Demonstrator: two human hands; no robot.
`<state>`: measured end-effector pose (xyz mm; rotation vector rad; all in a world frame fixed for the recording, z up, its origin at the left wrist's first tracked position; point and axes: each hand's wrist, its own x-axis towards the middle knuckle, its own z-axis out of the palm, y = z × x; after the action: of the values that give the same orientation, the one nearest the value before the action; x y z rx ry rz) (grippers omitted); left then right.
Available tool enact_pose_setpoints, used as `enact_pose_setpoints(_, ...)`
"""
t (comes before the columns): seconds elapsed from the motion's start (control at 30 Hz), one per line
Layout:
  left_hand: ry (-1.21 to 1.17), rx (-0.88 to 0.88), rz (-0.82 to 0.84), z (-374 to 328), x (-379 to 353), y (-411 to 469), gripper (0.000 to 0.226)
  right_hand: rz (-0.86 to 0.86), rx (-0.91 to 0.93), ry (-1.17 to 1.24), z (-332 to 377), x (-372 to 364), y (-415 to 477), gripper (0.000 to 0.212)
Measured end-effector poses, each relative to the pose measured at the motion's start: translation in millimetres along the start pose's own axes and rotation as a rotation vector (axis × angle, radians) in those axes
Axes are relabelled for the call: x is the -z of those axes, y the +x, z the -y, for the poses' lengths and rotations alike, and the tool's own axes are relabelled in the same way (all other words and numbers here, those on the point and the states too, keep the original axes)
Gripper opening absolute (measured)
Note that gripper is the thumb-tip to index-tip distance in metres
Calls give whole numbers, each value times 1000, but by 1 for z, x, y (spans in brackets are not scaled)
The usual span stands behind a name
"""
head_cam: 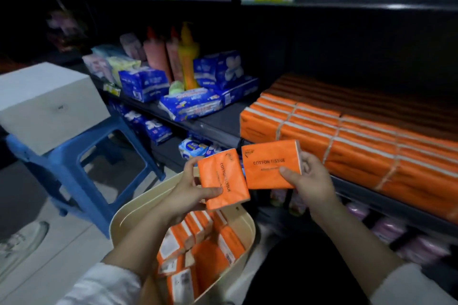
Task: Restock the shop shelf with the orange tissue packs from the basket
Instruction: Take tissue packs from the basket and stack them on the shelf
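Observation:
My left hand [190, 188] holds an orange tissue pack [223, 178] printed "COTTON TISSUE", tilted, above the cream basket [128, 213]. My right hand [307, 178] grips a second orange pack [270, 166] beside it, level, in front of the shelf edge. The two packs almost touch. Several more orange packs [198, 247] lie jumbled inside the basket. On the dark shelf [218, 124] to the right, rows of orange packs [347, 136] stand tightly together.
Blue tissue packages [193, 104] and bottles [173, 57] fill the shelf's left part. A bare stretch of shelf lies between them and the orange rows. A blue stool [81, 156] with a white box [47, 104] stands at left. Pink packs [386, 230] sit on the lower shelf.

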<state>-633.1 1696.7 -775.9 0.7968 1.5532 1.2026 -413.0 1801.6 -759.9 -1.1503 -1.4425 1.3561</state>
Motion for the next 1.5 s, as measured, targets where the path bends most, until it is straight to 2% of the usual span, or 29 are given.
enact_pose_setpoints(0.23, -70, -175, -48, -44, -86, -12, 45, -176, 140, 1, 48, 87, -26, 29)
enact_pose_setpoints(0.33, -75, -241, -61, -62, -131, -18, 30, -261, 183, 58, 60, 131, -38, 19)
enact_pose_setpoints(0.47, -99, -281, -29, -80, -186, -24, 29, -361, 192, 156, 69, 192, -58, 19)
enact_pose_setpoints(0.57, -176, -263, 54, -92, -229, -30, 30, -433, 161, 254, 72, 239, -73, 20)
enact_pose_setpoints(0.67, -264, -204, 196, -100, -268, -34, 43, -514, 137, 302, 72, 285, -87, 18)
enact_pose_setpoints(0.73, -274, -162, 288, -104, -294, -35, 32, -575, 133, 330, 70, 313, -95, 15)
enact_pose_setpoints(0.83, -305, -100, 318, -108, -333, -34, 16, -672, 137, 337, 67, 353, -102, 21)
enact_pose_setpoints(0.97, -270, -117, 318, -116, -390, -33, 11, -761, 187, 360, 62, 403, -104, 18)
enact_pose_setpoints(1.17, -111, -317, 338, -123, -465, -28, 31, -867, 187, 362, 35, 461, -104, 21)
enact_pose_setpoints(1.3, -63, -311, 347, -120, -501, -10, 13, -952, 142, 335, 10, 497, -99, 28)
enact_pose_setpoints(1.33, -22, -324, 339, -117, -507, -2, 14, -969, 124, 315, 3, 505, -97, 29)
enact_pose_setpoints(1.4, 125, -370, 324, -110, -518, 14, 28, -996, 83, 270, -10, 519, -91, 31)
enact_pose_setpoints(1.5, 290, -434, 264, -103, -526, 33, 26, -1010, 44, 194, -27, 533, -77, 27)
